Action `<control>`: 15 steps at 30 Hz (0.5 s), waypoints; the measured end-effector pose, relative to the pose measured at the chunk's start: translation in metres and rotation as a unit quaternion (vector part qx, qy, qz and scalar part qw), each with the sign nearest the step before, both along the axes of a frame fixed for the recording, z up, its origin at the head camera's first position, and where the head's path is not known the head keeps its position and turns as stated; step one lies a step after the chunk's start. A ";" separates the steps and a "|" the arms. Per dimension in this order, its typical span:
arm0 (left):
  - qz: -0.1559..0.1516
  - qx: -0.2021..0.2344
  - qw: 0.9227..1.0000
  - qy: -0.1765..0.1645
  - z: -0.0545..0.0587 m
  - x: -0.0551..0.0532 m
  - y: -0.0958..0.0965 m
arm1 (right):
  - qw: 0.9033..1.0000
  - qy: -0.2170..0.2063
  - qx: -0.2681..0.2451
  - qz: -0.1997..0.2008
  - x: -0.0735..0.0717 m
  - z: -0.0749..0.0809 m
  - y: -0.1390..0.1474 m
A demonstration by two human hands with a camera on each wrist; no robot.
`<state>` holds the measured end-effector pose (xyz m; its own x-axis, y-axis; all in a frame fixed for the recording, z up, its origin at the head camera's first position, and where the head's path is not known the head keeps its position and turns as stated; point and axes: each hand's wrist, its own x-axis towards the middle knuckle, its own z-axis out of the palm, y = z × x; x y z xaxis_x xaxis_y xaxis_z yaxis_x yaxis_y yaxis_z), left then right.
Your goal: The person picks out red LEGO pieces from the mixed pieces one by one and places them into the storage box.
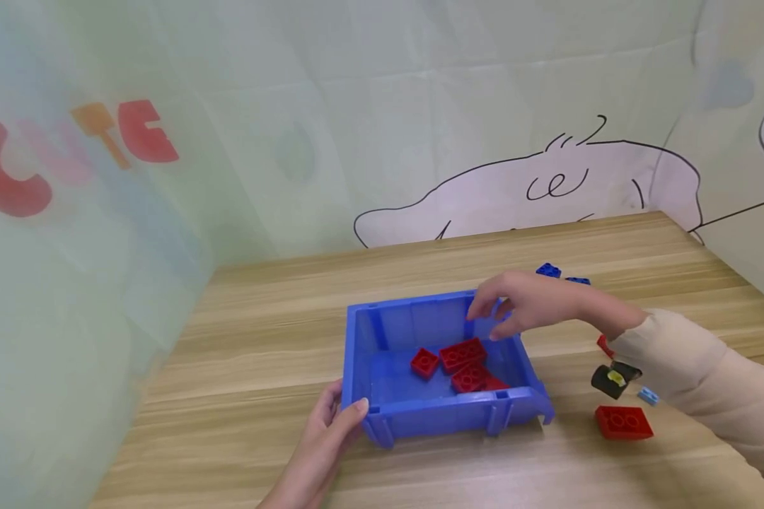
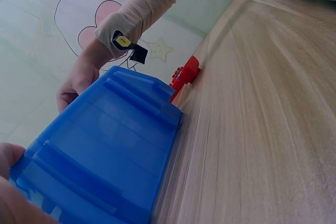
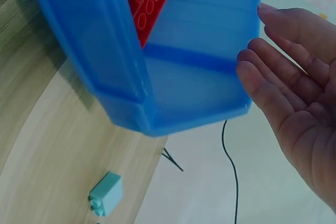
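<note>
A blue plastic bin (image 1: pixel 433 422) sits on the wooden table, with several red toy bricks (image 1: pixel 463 355) lying inside. My left hand (image 1: pixel 321 442) grips its near left corner, thumb over the rim and the other fingers against the outer wall. Over the right end of the bin hovers my right hand (image 1: pixel 535 302), fingers loosely bent and nothing in them. In the right wrist view the fingertips (image 3: pixel 247 72) overlap the bin's edge, and the palm is bare.
Right of the bin lie a larger red brick (image 1: pixel 624 423), a small light blue brick (image 1: pixel 648 395) and a red piece (image 1: pixel 605 345) partly behind the sleeve. Blue bricks (image 1: pixel 548 270) lie farther back. A printed cloth (image 1: pixel 280 155) hangs behind the table.
</note>
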<state>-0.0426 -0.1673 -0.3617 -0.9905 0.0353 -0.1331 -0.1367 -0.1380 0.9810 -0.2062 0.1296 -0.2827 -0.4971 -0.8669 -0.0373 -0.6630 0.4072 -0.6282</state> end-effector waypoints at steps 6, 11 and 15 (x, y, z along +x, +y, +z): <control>0.004 0.009 1.000 -0.001 0.004 0.002 0.002 | 1.000 -0.011 -0.008 -0.014 0.001 -0.002 0.013; 0.008 0.008 1.000 -0.012 0.007 0.003 0.003 | 1.000 -0.011 -0.016 -0.015 0.004 -0.003 0.021; 0.008 0.008 1.000 -0.011 0.006 0.003 0.003 | 1.000 -0.002 -0.023 -0.018 0.005 -0.005 0.027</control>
